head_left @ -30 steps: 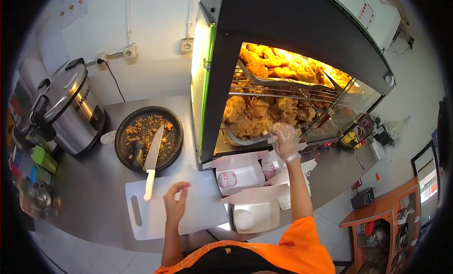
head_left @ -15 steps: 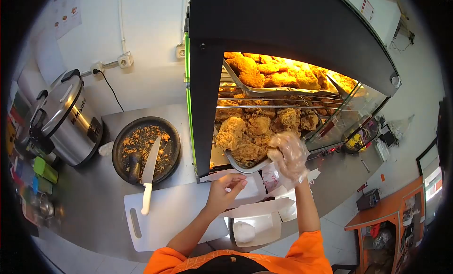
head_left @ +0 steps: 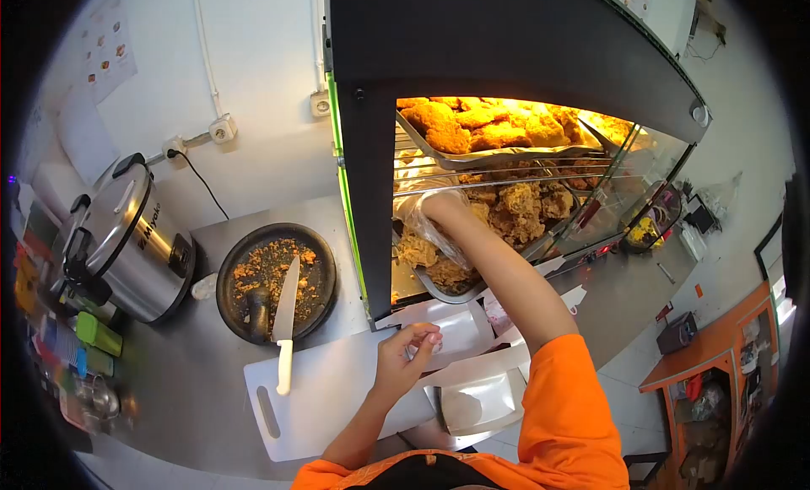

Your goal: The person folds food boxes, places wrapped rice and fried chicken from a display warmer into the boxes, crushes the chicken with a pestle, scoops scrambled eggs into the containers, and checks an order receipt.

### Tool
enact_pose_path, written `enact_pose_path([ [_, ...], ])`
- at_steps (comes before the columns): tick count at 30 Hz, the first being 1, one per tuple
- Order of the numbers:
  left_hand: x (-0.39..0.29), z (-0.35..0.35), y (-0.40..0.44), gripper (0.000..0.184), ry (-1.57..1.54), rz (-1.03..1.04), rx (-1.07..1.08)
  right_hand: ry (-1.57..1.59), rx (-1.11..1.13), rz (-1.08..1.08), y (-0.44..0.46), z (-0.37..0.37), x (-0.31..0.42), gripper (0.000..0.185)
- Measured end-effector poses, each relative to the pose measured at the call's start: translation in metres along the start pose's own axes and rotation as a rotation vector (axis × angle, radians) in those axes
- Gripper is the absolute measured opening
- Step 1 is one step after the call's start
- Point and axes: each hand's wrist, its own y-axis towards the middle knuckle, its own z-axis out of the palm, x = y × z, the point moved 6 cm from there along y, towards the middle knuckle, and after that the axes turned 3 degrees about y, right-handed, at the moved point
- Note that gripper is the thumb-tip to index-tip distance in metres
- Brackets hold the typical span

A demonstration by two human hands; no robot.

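Observation:
My right hand, in a clear plastic glove, reaches inside the heated display cabinet. It is above the left side of the lower tray, among the fried chicken; its fingers are hidden. My bare left hand hovers by the cabinet's lower front edge, fingers curled to the thumb with nothing visible in them. Beneath and beside it lie an open white carton and a white cutting board. Nearer me, another open carton has a pale rounded item in it.
A knife rests across a dark stone mortar with crumbs and a pestle, its handle over the board. A steel rice cooker stands at left. More chicken fills the upper tray. The glass door stands out at right.
My right hand has moved left and deeper into the cabinet, from the front right of the lower tray. My left hand stays curled near the cartons. The view has shifted slightly.

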Motion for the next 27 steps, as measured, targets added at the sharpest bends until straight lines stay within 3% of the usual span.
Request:
enact_pose_path([
  [6, -0.015, 0.004, 0.011, 0.027, -0.018, 0.067, -0.055, 0.145, -0.003, -0.004, 0.005, 0.010, -0.022, 0.062],
  [13, -0.011, 0.006, 0.018, 0.034, -0.061, 0.082, -0.036, 0.054, -0.185, -0.071, -0.024, -0.019, -0.019, 0.067],
  [15, -0.010, 0.009, 0.018, 0.032, -0.112, 0.082, -0.026, 0.691, -0.146, -0.344, 0.008, 0.010, -0.041, 0.064],
  [17, -0.011, 0.011, 0.018, 0.032, -0.094, 0.091, -0.017, 0.818, -0.080, -0.420, -0.019, -0.010, -0.024, 0.064],
  [18, -0.011, 0.012, 0.017, 0.032, -0.085, 0.094, -0.012, 0.881, -0.104, -0.323, -0.030, -0.014, -0.022, 0.062],
  [22, -0.014, 0.007, 0.017, 0.031, -0.047, 0.112, 0.008, 0.893, -0.104, -0.349, -0.045, -0.020, -0.017, 0.062],
  [25, -0.016, -0.001, 0.015, 0.029, -0.024, 0.107, 0.005, 0.370, -0.452, -0.330, -0.035, -0.022, -0.030, 0.058],
  [27, -0.014, -0.006, 0.012, 0.027, -0.026, 0.101, -0.004, 0.299, -0.349, -0.238, -0.041, -0.023, -0.032, 0.054],
])
